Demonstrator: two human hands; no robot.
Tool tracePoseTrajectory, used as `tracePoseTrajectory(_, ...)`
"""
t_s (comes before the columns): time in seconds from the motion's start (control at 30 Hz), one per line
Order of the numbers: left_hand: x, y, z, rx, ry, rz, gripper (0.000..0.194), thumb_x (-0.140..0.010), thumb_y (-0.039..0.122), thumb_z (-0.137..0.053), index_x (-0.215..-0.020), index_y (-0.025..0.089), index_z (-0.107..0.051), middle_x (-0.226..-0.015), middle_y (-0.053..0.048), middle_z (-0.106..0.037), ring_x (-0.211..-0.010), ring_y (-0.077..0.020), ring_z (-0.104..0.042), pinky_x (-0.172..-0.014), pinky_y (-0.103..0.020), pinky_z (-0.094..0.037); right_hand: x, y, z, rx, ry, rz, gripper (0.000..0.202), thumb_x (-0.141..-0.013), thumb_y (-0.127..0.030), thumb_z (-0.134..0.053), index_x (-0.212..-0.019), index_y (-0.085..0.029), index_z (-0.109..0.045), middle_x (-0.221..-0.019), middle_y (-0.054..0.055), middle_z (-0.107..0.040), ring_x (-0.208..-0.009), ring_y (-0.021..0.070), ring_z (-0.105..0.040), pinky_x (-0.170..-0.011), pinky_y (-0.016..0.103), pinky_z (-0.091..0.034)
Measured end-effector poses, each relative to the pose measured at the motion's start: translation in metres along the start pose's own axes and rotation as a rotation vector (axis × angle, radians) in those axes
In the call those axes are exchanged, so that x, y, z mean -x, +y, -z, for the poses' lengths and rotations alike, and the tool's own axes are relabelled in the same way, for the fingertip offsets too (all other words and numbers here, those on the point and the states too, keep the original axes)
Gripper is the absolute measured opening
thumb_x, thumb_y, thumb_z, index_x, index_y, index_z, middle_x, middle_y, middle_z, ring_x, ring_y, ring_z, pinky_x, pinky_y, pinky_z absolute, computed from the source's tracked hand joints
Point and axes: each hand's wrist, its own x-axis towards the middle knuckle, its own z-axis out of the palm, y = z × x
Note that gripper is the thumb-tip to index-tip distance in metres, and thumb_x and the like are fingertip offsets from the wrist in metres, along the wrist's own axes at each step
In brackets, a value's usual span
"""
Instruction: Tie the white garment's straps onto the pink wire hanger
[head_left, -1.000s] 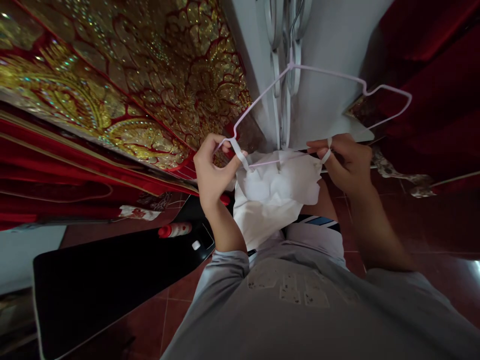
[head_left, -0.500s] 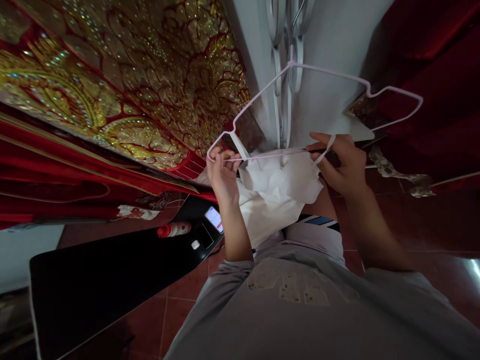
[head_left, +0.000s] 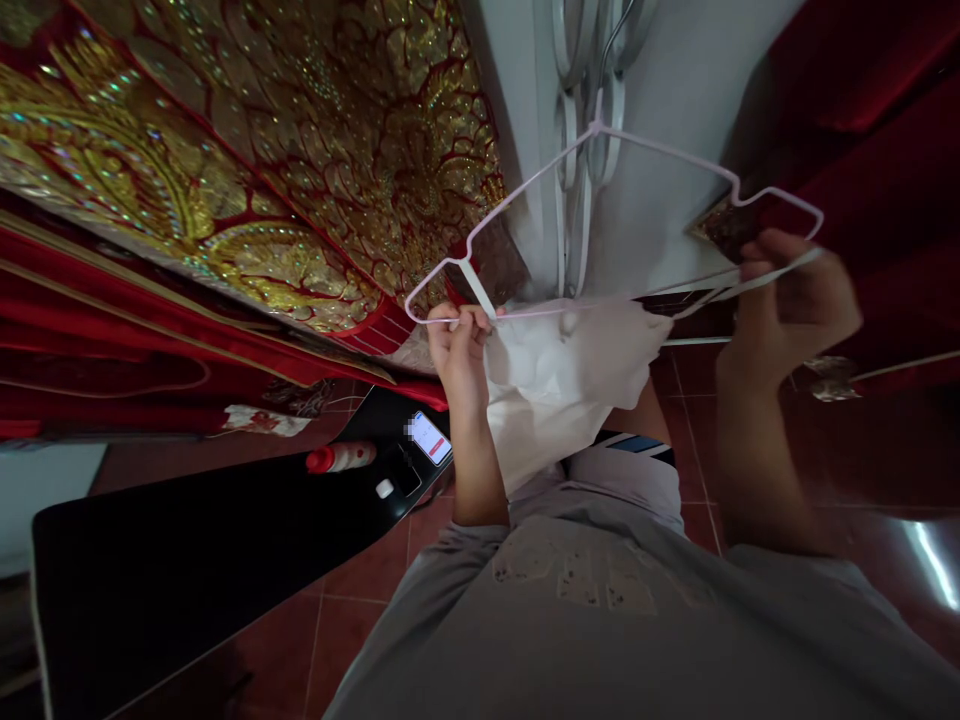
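Observation:
A pale pink hanger (head_left: pixel 660 146) hangs from a metal hook near the top centre. Below its bottom bar is a white garment (head_left: pixel 555 385), one strap looped round the hanger's left side. My left hand (head_left: pixel 463 350) pinches the bar and the garment's edge beside that strap. On the right, my right hand (head_left: pixel 799 305) is closed on the other strap (head_left: pixel 720 294), stretched out towards the hanger's right end. The garment's lower part hangs in front of my lap.
Gold-sequinned red cloth (head_left: pixel 360 130) fills the upper left, and dark red fabric (head_left: pixel 885 130) hangs at the right. A black table (head_left: pixel 202 560) at lower left holds a red-capped bottle (head_left: pixel 341 457), a lit phone (head_left: pixel 430 438) and a small white case (head_left: pixel 384 488).
My right hand has moved right and slightly up, pulling the strap out towards the hanger's right end. My left hand has shifted slightly right along the bar.

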Motion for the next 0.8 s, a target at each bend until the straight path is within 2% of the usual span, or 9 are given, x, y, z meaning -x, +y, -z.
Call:
tracePoseTrajectory(0.1, -0.001, 0.001, 0.001, 0.022, 0.008, -0.02, 0.04, -0.078, 0.04, -0.082, -0.088, 0.026, -0.046, -0.07, 0.006, -0.053, -0.071, -0.0111, -0.061, -0.085, -0.03, -0.058, -0.016, 0.023, 0.014, 0.029, 0.166, 0.038, 0.018, -0.079, -0.036, -0.082, -0.091, -0.023, -0.079, -0.085, 0.003, -0.072, -0.078, 0.0176, -0.07, -0.076, 0.035, -0.055)
tracePoseTrajectory(0.17, -0.001, 0.001, 0.001, 0.058, -0.002, -0.016, 0.039, -0.077, 0.038, -0.083, -0.088, 0.026, -0.047, -0.07, 0.006, -0.05, -0.07, -0.0103, -0.058, -0.082, -0.027, -0.057, -0.026, 0.035, 0.022, 0.025, 0.202, 0.067, 0.017, -0.077, -0.034, -0.083, -0.088, -0.021, -0.078, -0.083, 0.002, -0.071, -0.077, 0.0175, -0.069, -0.075, 0.035, -0.054)
tracePoseTrajectory(0.23, -0.001, 0.001, -0.001, 0.079, -0.006, -0.009, 0.04, -0.077, 0.037, -0.083, -0.088, 0.026, -0.047, -0.07, 0.007, -0.048, -0.069, -0.0099, -0.055, -0.082, -0.027, -0.057, -0.034, 0.039, 0.024, 0.047, 0.137, 0.048, 0.013, -0.078, -0.03, -0.081, -0.087, -0.021, -0.078, -0.082, 0.003, -0.07, -0.077, 0.0184, -0.068, -0.075, 0.037, -0.054)
tracePoseTrajectory(0.3, 0.0, 0.0, -0.002, 0.077, 0.004, -0.007, 0.041, -0.076, 0.037, -0.084, -0.088, 0.026, -0.046, -0.071, 0.007, -0.047, -0.069, -0.0101, -0.054, -0.083, -0.028, -0.057, -0.04, 0.034, 0.022, 0.078, 0.01, -0.015, 0.011, -0.079, -0.028, -0.079, -0.087, -0.021, -0.077, -0.08, 0.004, -0.071, -0.074, 0.0184, -0.067, -0.073, 0.037, -0.054)
tracePoseTrajectory(0.4, 0.001, -0.001, -0.003, 0.065, 0.023, -0.013, 0.044, -0.075, 0.039, -0.085, -0.089, 0.027, -0.045, -0.071, 0.007, -0.045, -0.07, -0.0108, -0.053, -0.084, -0.03, -0.058, -0.049, 0.018, 0.013, 0.089, -0.184, -0.085, 0.012, -0.076, -0.027, -0.08, -0.084, -0.02, -0.075, -0.078, 0.006, -0.072, -0.069, 0.016, -0.065, -0.07, 0.034, -0.051)
tracePoseTrajectory(0.53, 0.001, -0.002, -0.003, 0.084, 0.008, -0.013, 0.044, -0.074, 0.038, -0.087, -0.089, 0.027, -0.046, -0.071, 0.007, -0.046, -0.071, -0.0108, -0.053, -0.083, -0.029, -0.057, -0.059, -0.008, 0.001, 0.25, -0.351, -0.092, 0.014, -0.069, -0.024, -0.083, -0.073, -0.019, -0.07, -0.068, 0.002, -0.067, -0.062, 0.0113, -0.056, -0.064, 0.029, -0.045)
tracePoseTrajectory(0.63, 0.001, 0.0, -0.003, 0.101, 0.007, -0.022, 0.045, -0.075, 0.037, -0.088, -0.09, 0.026, -0.047, -0.071, 0.007, -0.047, -0.07, -0.0102, -0.053, -0.083, -0.029, -0.057, -0.059, -0.02, -0.005, 0.354, -0.409, -0.077, 0.017, -0.071, -0.029, -0.081, -0.072, -0.019, -0.068, -0.065, -0.001, -0.062, -0.061, 0.0096, -0.05, -0.063, 0.028, -0.041)
tracePoseTrajectory(0.8, 0.0, 0.0, -0.002, 0.104, 0.009, -0.016, 0.046, -0.073, 0.037, -0.089, -0.089, 0.026, -0.047, -0.072, 0.007, -0.048, -0.07, -0.01, -0.053, -0.081, -0.029, -0.056, -0.056, -0.029, -0.009, 0.381, -0.419, -0.046, 0.023, -0.072, -0.032, -0.082, -0.071, -0.019, -0.063, -0.062, -0.004, -0.055, -0.061, 0.0089, -0.045, -0.068, 0.03, -0.041)
